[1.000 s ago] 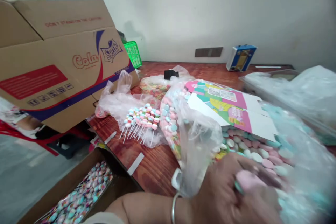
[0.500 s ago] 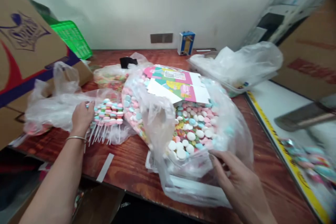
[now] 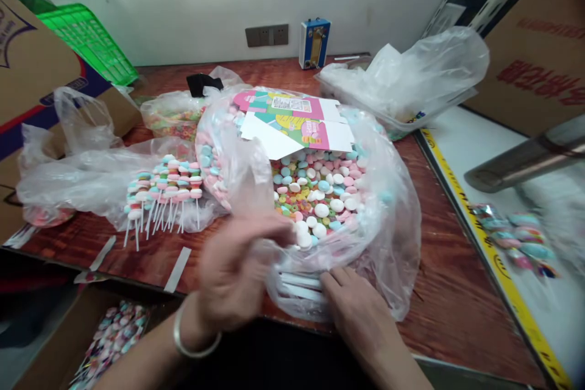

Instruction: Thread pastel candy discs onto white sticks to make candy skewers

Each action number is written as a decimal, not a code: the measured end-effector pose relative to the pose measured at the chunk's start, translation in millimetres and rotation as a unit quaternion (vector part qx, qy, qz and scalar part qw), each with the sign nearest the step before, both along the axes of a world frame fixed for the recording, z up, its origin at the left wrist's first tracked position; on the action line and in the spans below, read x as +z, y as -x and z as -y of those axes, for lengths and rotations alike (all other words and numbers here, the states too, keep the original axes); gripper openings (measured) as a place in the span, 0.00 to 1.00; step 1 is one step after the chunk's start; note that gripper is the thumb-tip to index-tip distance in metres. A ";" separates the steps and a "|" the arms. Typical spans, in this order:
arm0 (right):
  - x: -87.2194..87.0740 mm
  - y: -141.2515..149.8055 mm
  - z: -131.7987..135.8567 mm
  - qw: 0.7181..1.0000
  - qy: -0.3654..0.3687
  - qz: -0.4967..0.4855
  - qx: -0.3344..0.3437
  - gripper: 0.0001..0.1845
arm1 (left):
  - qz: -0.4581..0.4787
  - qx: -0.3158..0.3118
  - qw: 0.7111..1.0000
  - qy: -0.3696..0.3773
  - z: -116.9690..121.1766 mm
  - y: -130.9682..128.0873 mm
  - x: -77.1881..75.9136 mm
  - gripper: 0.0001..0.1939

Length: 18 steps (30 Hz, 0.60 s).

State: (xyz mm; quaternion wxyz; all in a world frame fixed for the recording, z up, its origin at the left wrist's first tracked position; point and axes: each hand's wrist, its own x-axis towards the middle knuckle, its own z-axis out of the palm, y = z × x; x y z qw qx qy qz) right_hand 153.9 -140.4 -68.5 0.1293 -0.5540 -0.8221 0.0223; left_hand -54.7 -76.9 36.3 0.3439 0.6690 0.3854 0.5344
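Observation:
My left hand (image 3: 237,268), blurred by motion, hangs over the front left rim of a big plastic bag (image 3: 393,225) of pink, blue and white candies (image 3: 320,210) mixed with small coloured rings. Whether its fingers hold anything is unclear. At the bag's front edge, my right hand (image 3: 356,304) has its fingers bent onto a bundle of white sticks (image 3: 299,285); its fingertips are partly hidden. A row of candy skewers (image 3: 171,183) on white sticks lies on the table to the left, away from both hands. A printed carton (image 3: 297,122) rests on the candies.
Behind the skewers is a bag of candy rings (image 3: 171,113). A cardboard box (image 3: 59,85) and a green basket (image 3: 86,39) stand left. Below the table edge, an open box holds finished candy sticks (image 3: 116,335). Wrapped candies (image 3: 521,237) and a metal tube (image 3: 525,158) lie right.
My left hand has left the candy skewers and moved right to the big bag's front. My right hand has shifted left from the bag's rim onto the white sticks. The view has tilted down.

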 end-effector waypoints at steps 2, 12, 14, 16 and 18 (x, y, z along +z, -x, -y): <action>-0.8 -5.4 4.6 0.999 -0.025 -0.042 -0.006 0.14 | -0.035 -0.112 0.991 0.059 2.1 -32.8 -8.9 0.13; 17.9 -18.2 14.0 0.960 -0.110 -0.225 -0.127 0.12 | 0.108 -0.116 0.911 0.380 -28.2 -49.8 -50.4 0.10; 18.2 -16.6 10.6 0.961 -0.106 -0.226 -0.117 0.12 | 0.113 -0.153 0.895 0.404 -23.1 -51.0 -49.3 0.12; 16.5 -15.8 7.3 0.963 -0.099 -0.225 -0.108 0.11 | 0.138 -0.149 0.891 0.406 -19.6 -53.3 -49.2 0.14; 14.9 -15.5 4.8 0.965 -0.096 -0.221 -0.100 0.11 | 0.152 -0.137 0.891 0.406 -18.5 -55.5 -50.1 0.15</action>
